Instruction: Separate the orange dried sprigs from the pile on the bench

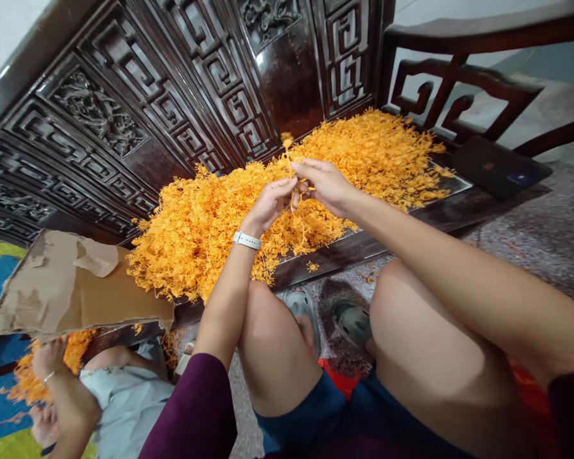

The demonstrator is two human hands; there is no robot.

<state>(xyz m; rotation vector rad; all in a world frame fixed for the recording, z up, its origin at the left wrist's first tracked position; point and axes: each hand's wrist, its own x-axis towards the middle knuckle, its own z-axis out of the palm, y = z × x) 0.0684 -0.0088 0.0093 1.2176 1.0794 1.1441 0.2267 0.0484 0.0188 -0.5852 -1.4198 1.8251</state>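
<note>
My left hand (pixel 270 203), with a pale watch band on the wrist, pinches the lower part of a thin orange stem. At its top this orange plastic flower stem (pixel 287 141) carries a small bushy head and stands nearly upright. From the right, my right hand (pixel 329 186) has its thumb and fingertips closed on the same stem, close to the left fingers. Below and behind both hands lies a large heap of orange plastic flower pieces (pixel 210 223), spread along a dark wooden bench seat (pixel 358 252). One loose piece (pixel 312 266) rests at the seat's front edge.
A carved wooden backrest (pixel 296 83) rises behind the heap. Torn cardboard (pixel 90 280) leans at the left, beside another person's hand (pixel 50 363) and more orange pieces (pixel 23 376). On the right, a dark flat object (pixel 500 167) lies near the openwork armrest (pixel 463 83).
</note>
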